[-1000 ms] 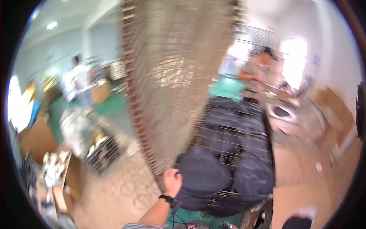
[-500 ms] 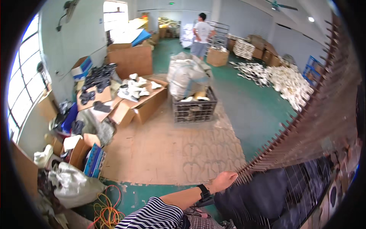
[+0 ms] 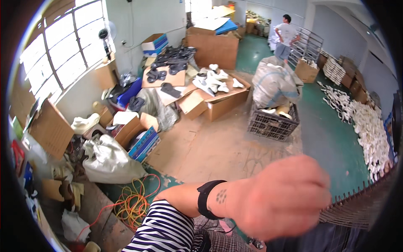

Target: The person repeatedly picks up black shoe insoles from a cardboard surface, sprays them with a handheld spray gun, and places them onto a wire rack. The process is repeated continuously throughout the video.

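My left hand [image 3: 281,197] is raised close to the camera, curled into a fist with its back showing. Its fingers are blurred and folded away, so anything inside them is hidden. A black band [image 3: 204,199] circles the wrist, below a striped sleeve [image 3: 161,227]. Right of the fist, a brown panel [image 3: 361,206] edged with a row of thin pins shows in part; whether the hand touches it cannot be told. Dark sheet-like material [image 3: 340,237] lies beneath that panel. My right hand is out of view.
A white sack [image 3: 111,161] and tangled orange and yellow cord [image 3: 134,203] lie at the left. Ahead are open cartons [image 3: 226,101] with white shoe-shaped pieces and a black crate [image 3: 273,126] under a big sack. A person [image 3: 286,35] stands farther back.
My left hand has left the pinned edge of the brown panel and come up nearer the camera. The view has swung left, and the panel now shows only low at the right.
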Available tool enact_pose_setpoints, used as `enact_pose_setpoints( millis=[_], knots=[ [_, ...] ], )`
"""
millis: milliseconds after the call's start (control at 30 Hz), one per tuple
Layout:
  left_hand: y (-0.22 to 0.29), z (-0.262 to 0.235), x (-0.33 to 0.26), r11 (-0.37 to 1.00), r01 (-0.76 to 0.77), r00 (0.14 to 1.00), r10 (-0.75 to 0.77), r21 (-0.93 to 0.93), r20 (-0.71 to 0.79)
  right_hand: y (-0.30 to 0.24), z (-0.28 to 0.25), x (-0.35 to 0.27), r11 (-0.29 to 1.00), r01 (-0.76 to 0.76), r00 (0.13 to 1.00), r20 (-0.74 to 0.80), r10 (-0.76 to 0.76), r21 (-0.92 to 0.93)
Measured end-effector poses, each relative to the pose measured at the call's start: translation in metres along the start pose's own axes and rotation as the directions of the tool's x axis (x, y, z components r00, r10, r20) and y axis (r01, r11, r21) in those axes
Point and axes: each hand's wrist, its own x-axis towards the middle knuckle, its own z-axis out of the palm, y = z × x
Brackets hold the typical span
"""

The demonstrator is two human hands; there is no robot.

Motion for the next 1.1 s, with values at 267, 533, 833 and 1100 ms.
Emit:
enact_pose_setpoints(
  millis=[267, 533, 833, 1100],
  knots=[
    [0.015, -0.040, 0.029, 0.920, -0.361, 0.920, 0.326, 0.149, 0.218, 0.007, -0.002, 0.003, 0.998, -0.048, 0.999, 0.009, 0.048, -0.027],
    [-0.015, -0.002, -0.026, 0.989, 0.031, 0.995, -0.044, 0.147, 0.089, 0.019, -0.010, 0.007, 0.995, -0.104, 0.995, -0.002, 0.104, 0.008],
    [-0.003, 0.104, -0.042, -0.045, 0.300, 0.651, -0.721, -0.953, 0.239, 0.040, -0.020, -0.010, 0.994, -0.095, 0.993, -0.063, 0.099, 0.062],
    [0.045, 0.189, 0.005, -0.727, 0.009, 0.898, -0.296, -0.686, 0.326, 0.063, 0.010, -0.068, 0.955, -0.090, 0.935, -0.306, 0.179, 0.283]
  ],
)
